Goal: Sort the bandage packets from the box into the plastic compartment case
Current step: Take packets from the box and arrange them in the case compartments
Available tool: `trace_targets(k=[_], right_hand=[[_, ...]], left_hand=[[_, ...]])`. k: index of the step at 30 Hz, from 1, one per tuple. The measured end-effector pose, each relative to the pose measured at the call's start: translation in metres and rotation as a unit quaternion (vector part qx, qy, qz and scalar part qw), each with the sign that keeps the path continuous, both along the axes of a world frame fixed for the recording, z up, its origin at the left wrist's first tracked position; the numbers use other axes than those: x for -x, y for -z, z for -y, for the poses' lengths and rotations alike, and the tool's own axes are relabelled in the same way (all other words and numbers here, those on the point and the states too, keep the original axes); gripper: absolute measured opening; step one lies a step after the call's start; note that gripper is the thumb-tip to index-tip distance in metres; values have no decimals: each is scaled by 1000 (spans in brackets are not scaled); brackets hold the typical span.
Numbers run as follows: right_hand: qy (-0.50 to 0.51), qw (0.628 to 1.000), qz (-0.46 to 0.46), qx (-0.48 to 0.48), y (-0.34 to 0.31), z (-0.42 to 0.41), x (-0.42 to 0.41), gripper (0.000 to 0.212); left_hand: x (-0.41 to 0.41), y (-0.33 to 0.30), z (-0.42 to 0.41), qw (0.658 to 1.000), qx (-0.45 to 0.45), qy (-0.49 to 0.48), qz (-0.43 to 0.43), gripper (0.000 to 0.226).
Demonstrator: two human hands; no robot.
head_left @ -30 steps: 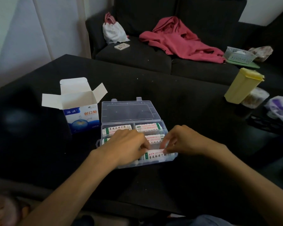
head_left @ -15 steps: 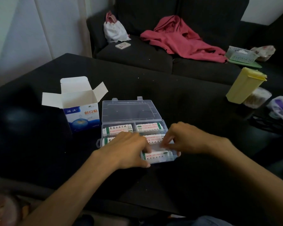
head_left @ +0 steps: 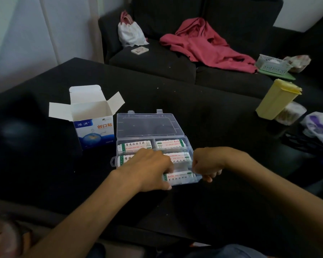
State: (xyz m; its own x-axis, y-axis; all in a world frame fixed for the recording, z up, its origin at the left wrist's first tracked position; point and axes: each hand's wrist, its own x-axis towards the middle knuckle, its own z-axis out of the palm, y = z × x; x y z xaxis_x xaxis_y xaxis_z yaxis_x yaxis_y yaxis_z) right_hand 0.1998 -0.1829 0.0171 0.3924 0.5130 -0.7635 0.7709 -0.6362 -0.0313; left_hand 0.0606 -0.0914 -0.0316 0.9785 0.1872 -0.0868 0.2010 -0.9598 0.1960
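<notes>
The clear plastic compartment case (head_left: 198,178) lies with its lid (head_left: 147,125) folded back on the black table (head_left: 203,112). White bandage packets (head_left: 136,146) fill its back and middle compartments. One more packet (head_left: 179,176) lies in the front right compartment. My left hand (head_left: 149,168) covers the case's front left, fingertips touching that packet's left end and thumb along the front wall. My right hand (head_left: 207,164) is curled at the case's right wall and holds nothing I can see. The open blue-and-white bandage box (head_left: 93,125) stands left of the case.
A yellow lidded container (head_left: 276,99) and a round tub (head_left: 289,113) stand at the table's right, beside a plastic bag (head_left: 319,127). Behind the table is a dark sofa with a red garment (head_left: 207,45), a white bag (head_left: 131,34) and a small basket (head_left: 272,65).
The packet both hands held went down into the front right compartment. My right hand let go and drew back to the case's right side, curling up. My left hand stayed over the case.
</notes>
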Motion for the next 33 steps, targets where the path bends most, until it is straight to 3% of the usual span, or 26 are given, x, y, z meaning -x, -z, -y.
trace_targets(k=[9,13,19,22,24,27,30,33], right_hand=[[75,997,-29,-1,-4,4,-9,31],[108,991,-85,5,-3,5,-5,24],[205,952,-227,-29,-9,9,-16,14],[230,940,-251,-41,-7,11,-18,14],[197,959,-202,-30,-6,12,-17,19],[79,993,-56,-70,-10,15,-13,26],[15,988,-7,-156,-7,17,-7,23],[-22,981,55,-183,8,17,2,26]], left_hand=[[1,-1,1,1000,11,0,15,47],[1,-2,1,1000,16,-4,16,44],[0,-3,1,999,38,-6,8,43],[1,-4,2,999,43,-6,8,43],[1,-4,2,999,50,-7,3,43],[2,-4,1,998,69,-7,-7,42],[3,-4,-1,996,93,-8,-16,39],[4,-4,0,995,98,-7,-13,39]])
